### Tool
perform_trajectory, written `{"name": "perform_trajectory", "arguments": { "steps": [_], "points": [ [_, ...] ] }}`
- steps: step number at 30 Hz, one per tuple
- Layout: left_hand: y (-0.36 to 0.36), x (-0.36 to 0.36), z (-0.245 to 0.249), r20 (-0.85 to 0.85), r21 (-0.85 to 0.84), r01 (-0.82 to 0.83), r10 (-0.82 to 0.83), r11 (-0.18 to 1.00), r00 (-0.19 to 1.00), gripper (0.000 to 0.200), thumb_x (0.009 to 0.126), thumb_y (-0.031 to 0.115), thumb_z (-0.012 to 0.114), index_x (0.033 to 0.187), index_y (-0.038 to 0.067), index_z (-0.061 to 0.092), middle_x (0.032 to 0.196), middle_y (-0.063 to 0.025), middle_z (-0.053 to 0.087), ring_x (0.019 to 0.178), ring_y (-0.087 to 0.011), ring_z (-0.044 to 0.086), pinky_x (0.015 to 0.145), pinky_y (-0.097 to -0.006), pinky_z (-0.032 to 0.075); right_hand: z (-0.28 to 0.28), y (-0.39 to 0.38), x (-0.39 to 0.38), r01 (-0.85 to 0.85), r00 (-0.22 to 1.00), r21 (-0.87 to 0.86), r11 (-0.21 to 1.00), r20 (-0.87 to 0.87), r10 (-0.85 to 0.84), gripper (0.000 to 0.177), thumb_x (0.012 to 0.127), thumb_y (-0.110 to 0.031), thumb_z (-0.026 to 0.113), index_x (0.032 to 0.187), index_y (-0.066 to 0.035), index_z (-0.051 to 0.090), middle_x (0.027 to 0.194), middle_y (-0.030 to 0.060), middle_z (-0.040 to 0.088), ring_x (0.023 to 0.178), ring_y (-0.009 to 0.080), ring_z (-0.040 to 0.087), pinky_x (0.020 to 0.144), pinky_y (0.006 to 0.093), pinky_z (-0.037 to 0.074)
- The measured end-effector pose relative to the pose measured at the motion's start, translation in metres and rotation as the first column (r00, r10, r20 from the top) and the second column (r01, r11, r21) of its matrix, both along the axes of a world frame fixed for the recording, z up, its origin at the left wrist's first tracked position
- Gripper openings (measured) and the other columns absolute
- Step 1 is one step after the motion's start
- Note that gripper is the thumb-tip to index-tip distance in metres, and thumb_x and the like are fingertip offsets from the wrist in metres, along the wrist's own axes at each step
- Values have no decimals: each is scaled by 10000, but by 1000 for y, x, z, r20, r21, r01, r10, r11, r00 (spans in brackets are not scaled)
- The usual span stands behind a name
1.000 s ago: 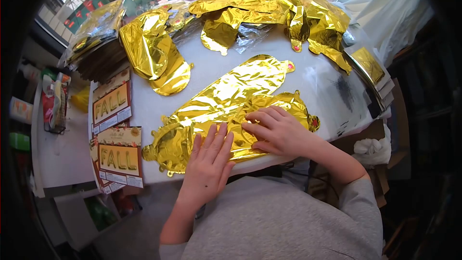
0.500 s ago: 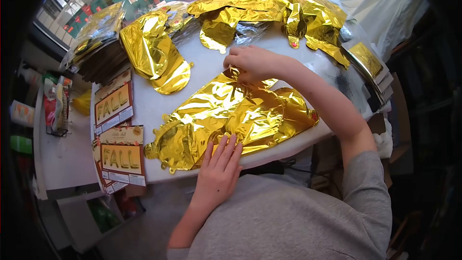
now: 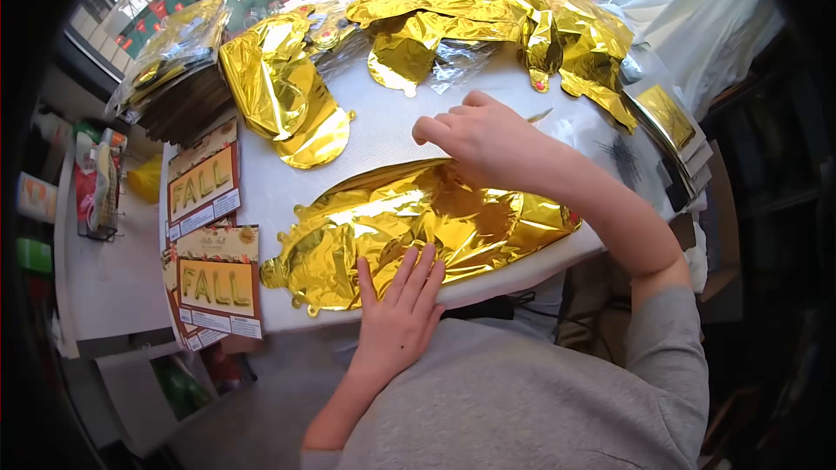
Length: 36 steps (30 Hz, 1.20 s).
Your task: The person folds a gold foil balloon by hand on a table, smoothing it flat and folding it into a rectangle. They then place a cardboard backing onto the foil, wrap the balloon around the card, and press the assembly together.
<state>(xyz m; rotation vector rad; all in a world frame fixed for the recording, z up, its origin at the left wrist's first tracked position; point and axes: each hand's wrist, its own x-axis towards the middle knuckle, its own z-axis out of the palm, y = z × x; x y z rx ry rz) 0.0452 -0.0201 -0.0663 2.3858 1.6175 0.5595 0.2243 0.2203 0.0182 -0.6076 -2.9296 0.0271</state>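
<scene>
A crinkled gold foil sheet (image 3: 383,209) lies across the near part of the white table (image 3: 383,135). My left hand (image 3: 399,313) rests on its near edge, palm down with fingers spread. Above the foil's far edge is my right hand (image 3: 466,135), its fingers curled inward; whether anything is between them is hidden. A thin pointed object (image 3: 541,115) shows just beyond the right wrist. The foil's far edge now forms a fairly smooth curve, and its surface is wrinkled and shiny.
Folded gold foil (image 3: 283,87) lies at the back left, and more gold foil (image 3: 470,13) spreads along the back. FALL packets (image 3: 218,283) sit at the left edge. Packages are stacked at the back left (image 3: 178,61) and right (image 3: 670,122). A wire basket (image 3: 97,183) stands far left.
The raised peak of foil under my right hand has come down flatter. My right hand has moved slightly right and away from the foil. The left hand's fingers have spread wider.
</scene>
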Motion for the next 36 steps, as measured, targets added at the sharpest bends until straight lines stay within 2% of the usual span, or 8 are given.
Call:
{"name": "perform_trajectory", "arguments": {
  "steps": [1, 7, 12, 16, 22, 28, 30, 36],
  "points": [
    [-1, 0, 1, 2, -4, 2, -2, 1000, 1000, 678, 934, 267, 739, 1544, 80, 511, 1656, -98, 456, 1539, -283, 420, 1234, -752, 94, 1, -16, 4, 19, 999, 90, 996, -39, -16, 366, 862, -99, 727, 1210, -125, 617, 879, 33, 654, 933, 239, 688, 912, 384, 472],
    [0, 2, 2, -23, -6, -4, 4, 1000, 1000, 703, 931, 296, 744, 1552, 75, 499, 1666, -94, 438, 1548, -271, 402, 1237, -741, 118, -36, -77, 37, -52, 979, 90, 995, -193, 69, 388, 838, -225, 795, 1200, -111, 711, 895, 21, 622, 889, 233, 649, 864, 368, 511],
    [0, 1, 7, 22, -14, -7, 7, 1000, 1000, 695, 940, 295, 740, 1551, 72, 494, 1662, -128, 434, 1549, -318, 392, 1239, -735, 125, -54, -83, 48, -79, 949, -277, 958, -314, -12, 416, 911, -201, 796, 1285, -47, 704, 1111, 102, 668, 957, 280, 664, 854, 406, 554],
    [-9, -11, 13, 150, 96, -64, 50, 993, 987, 632, 971, 195, 698, 1551, 58, 488, 1656, -172, 427, 1559, -379, 363, 1265, -681, 156, -58, -84, 48, -67, 925, -297, 953, -376, -52, 378, 926, -113, 769, 1290, -34, 706, 1241, 137, 653, 1024, 303, 690, 857, 385, 587],
    [-23, -79, 19, 51, 25, -405, 404, 914, 914, 645, 975, 106, 650, 1583, 46, 444, 1671, -195, 397, 1590, -430, 281, 1292, -601, 203, -55, -86, 51, -82, 946, -193, 978, -323, 15, 403, 938, -220, 770, 1295, -44, 705, 1305, 125, 652, 1119, 312, 664, 941, 425, 553],
    [-12, -108, 43, 91, -109, -312, 322, 944, 942, 818, 931, 229, 749, 1638, 56, 375, 1747, -195, 254, 1625, -439, 173, 1302, -596, 163, -46, -90, 53, -95, 974, -193, 977, -219, 52, 619, 922, -493, 747, 1369, -72, 671, 1369, 123, 630, 1251, 345, 602, 1059, 486, 482],
    [-8, -112, 46, 70, -164, -248, 262, 955, 963, 955, 860, 319, 826, 1665, 106, 357, 1771, -179, 202, 1636, -429, 141, 1305, -601, 139, -42, -93, 53, -87, 977, -194, 977, -210, 45, 651, 914, -521, 744, 1386, -80, 663, 1383, 126, 620, 1276, 349, 589, 1072, 492, 473],
    [1, -128, 33, 64, -146, -270, 282, 952, 957, 913, 854, 328, 830, 1644, 135, 415, 1776, -147, 210, 1636, -422, 149, 1306, -590, 145, -48, -92, 53, -63, 985, -192, 979, -169, 30, 699, 901, -551, 745, 1430, -108, 636, 1417, 136, 597, 1343, 363, 553, 1110, 509, 445]
  ]
}}
